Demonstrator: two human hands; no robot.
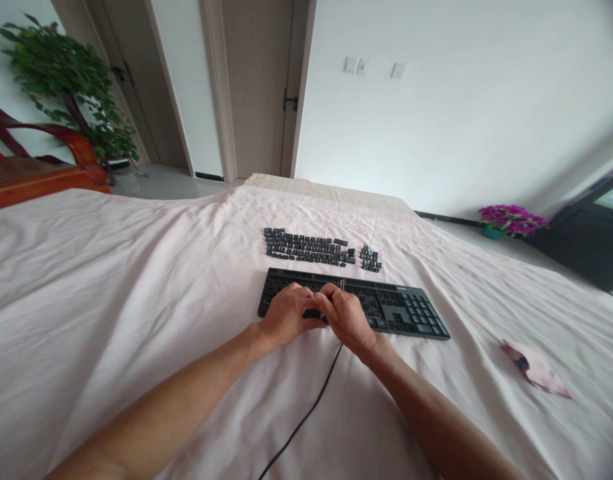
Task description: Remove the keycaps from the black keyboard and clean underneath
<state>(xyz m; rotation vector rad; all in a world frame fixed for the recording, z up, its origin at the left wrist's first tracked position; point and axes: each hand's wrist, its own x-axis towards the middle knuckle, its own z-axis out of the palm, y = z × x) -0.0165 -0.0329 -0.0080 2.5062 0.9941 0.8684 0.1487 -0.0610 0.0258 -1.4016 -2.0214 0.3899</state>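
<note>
A black computer keyboard (393, 310) lies on the pink bedsheet, with most keycaps off its main section and the number pad still capped. My left hand (287, 312) rests over its left half, fingers curled and closed near the front edge. What they pinch is hidden. Right beside it, my right hand (347, 317) is closed over the middle of the board, its fingertips meeting the left ones. Two thin metal prongs (342, 285) stick up behind its knuckles, seemingly part of a small tool in its grip. Removed keycaps (306, 247) lie in rows beyond the keyboard.
A smaller group of keycaps (371, 259) sits to the right of the rows. The black cable (306, 417) runs toward me across the sheet (161, 267). A pink cloth piece (539, 368) lies at right. Beyond the bed are a wooden chair (86, 157) and purple flowers (513, 220).
</note>
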